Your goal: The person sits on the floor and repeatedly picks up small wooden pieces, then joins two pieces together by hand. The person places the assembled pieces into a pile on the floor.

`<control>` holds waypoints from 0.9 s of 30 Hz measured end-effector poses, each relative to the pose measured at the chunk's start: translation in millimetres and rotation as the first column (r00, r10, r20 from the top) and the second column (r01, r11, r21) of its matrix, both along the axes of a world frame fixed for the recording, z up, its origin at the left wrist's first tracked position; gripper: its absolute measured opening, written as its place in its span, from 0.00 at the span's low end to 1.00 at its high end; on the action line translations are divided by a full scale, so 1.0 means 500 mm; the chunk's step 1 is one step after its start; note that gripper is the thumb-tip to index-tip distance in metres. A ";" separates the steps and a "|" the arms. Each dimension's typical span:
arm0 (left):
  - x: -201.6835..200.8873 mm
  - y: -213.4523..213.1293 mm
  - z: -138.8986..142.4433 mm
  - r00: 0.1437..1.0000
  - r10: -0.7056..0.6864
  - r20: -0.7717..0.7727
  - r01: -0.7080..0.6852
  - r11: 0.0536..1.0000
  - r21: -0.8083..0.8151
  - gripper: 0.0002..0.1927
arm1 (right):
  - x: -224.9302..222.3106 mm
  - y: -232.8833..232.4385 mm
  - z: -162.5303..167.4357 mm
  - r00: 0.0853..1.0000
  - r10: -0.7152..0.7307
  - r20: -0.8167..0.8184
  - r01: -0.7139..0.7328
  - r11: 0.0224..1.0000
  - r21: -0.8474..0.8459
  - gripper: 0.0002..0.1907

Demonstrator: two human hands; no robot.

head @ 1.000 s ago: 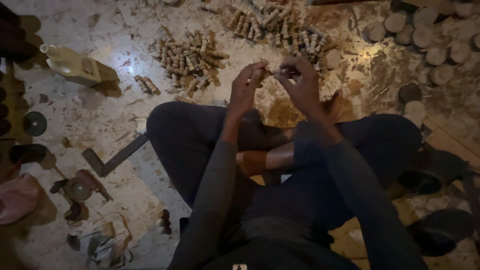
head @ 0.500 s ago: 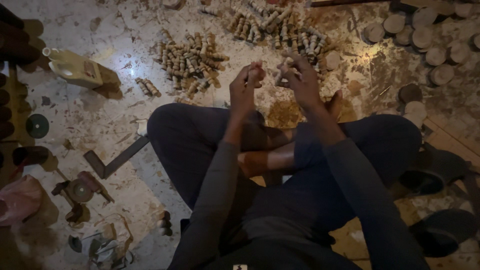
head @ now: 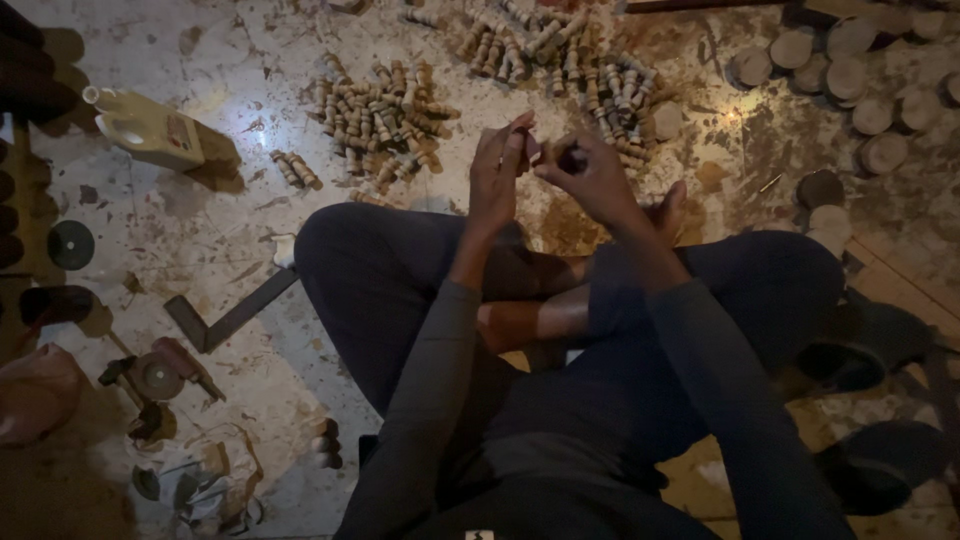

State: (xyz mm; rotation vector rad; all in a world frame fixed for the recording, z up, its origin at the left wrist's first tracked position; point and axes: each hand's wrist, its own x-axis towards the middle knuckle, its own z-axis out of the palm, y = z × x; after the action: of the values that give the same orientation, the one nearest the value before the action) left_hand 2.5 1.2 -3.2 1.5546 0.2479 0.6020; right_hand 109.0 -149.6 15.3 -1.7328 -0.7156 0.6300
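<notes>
You sit cross-legged on a stained floor point(head: 250, 240), and your two hands meet just above the middle of the frame. Your left hand point(head: 497, 172) is upright with fingers curled, pinching a small dark piece point(head: 533, 148) at its tips. Your right hand point(head: 590, 175) is closed around another small dark piece point(head: 572, 157) — the two pieces sit just beside each other, though you cannot tell if they touch.

Behind your hands, toward the top of the frame, lie two heaps of small turned wooden pegs — one at upper centre-left point(head: 385, 115), one at upper centre point(head: 560, 50). Round wooden discs point(head: 860, 85) crowd the upper right corner. A pale plastic bottle point(head: 145, 130) lies on its side at upper left, and a dark L-shaped metal bar point(head: 225, 318) rests at middle left, near your knee.
</notes>
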 end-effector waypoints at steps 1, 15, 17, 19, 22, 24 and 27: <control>0.000 -0.001 0.001 1.000 -0.009 0.023 0.009 1.000 -0.018 0.26 | -0.001 0.001 0.001 0.999 0.034 -0.013 -0.033 0.997 0.065 0.13; -0.009 0.013 -0.012 0.999 0.048 -0.005 -0.041 0.909 0.416 0.22 | 0.011 -0.007 -0.002 0.951 0.166 -0.262 -0.159 0.986 0.046 0.21; -0.010 0.020 -0.024 0.975 0.034 -0.220 0.058 0.915 0.399 0.21 | 0.006 -0.011 0.006 0.988 0.131 -0.077 -0.135 0.989 -0.056 0.19; -0.008 0.014 -0.038 0.970 0.020 -0.241 0.039 0.971 0.236 0.22 | -0.007 -0.015 0.013 0.964 0.109 0.242 -0.088 0.992 -0.096 0.17; -0.006 0.007 -0.053 0.984 -0.044 -0.173 0.031 0.997 -0.074 0.22 | -0.026 -0.015 0.013 0.755 0.055 0.653 -0.042 0.998 -0.036 0.15; -0.005 0.006 -0.054 0.989 -0.025 -0.143 0.009 0.994 -0.112 0.22 | -0.025 -0.011 0.003 0.718 0.021 0.696 -0.046 0.999 0.017 0.15; -0.009 0.012 -0.043 0.990 0.082 -0.114 -0.068 0.990 0.122 0.23 | -0.001 -0.001 -0.020 0.999 0.036 -0.018 -0.037 0.996 -0.086 0.14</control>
State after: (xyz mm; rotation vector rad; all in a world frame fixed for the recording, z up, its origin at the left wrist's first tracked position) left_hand -2.2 7.3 -24.7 1.7036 0.3684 0.5918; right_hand 108.5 -150.2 5.5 -1.7954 -0.7187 0.7093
